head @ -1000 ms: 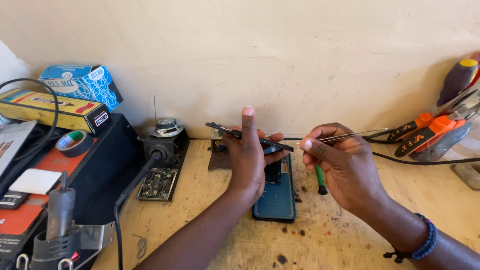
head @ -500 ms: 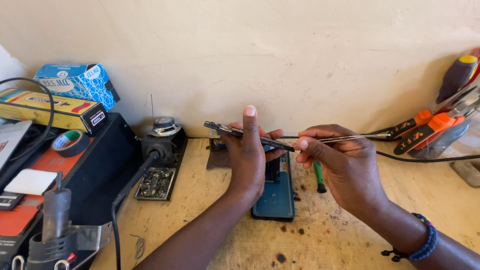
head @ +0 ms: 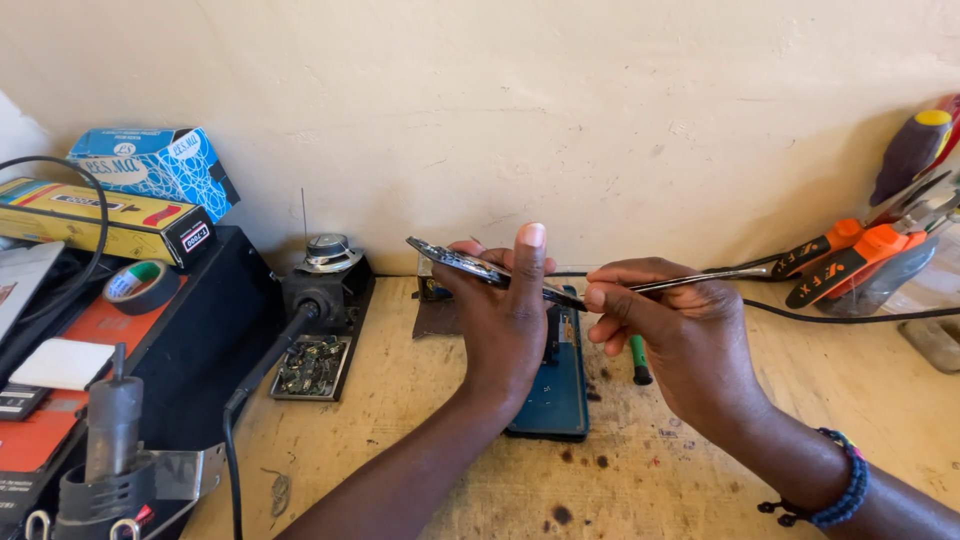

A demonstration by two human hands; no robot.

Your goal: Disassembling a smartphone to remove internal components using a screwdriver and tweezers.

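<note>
Leftmost, at nine o'clock: a blue carton (head: 160,168) leaning on a long yellow box (head: 100,222), both on a black case (head: 190,340) that also bears a roll of green-edged tape (head: 140,286) and a white pad (head: 62,364).
At seven o'clock: a grey hot-air handpiece (head: 112,430) upright in its metal holder.
Just right of the case: a black stand with a round metal cap (head: 326,254), and a small tray of loose electronic parts (head: 312,366) on the wooden bench (head: 400,470).
Centre: left hand (head: 502,325), raised off the bench, fingers closed around a thin dark circuit board (head: 470,266) held nearly edge-on, tilted, thumb upright behind it. Directly below lies a dark teal phone body (head: 562,390), flat on the bench, apart from the board.
Right of centre: right hand (head: 680,335), fingers pinched narrow on metal tweezers (head: 690,282); the tips meet the board's right end beside the left thumb. A green-handled tool (head: 638,358) lies on the bench between the phone body and this hand. A beaded blue bracelet (head: 835,490) sits on the wrist.
At two o'clock: orange-handled pliers (head: 850,262) and a purple-and-yellow screwdriver handle (head: 912,150) against the wall, a black cable (head: 850,318) running beneath them.
</note>
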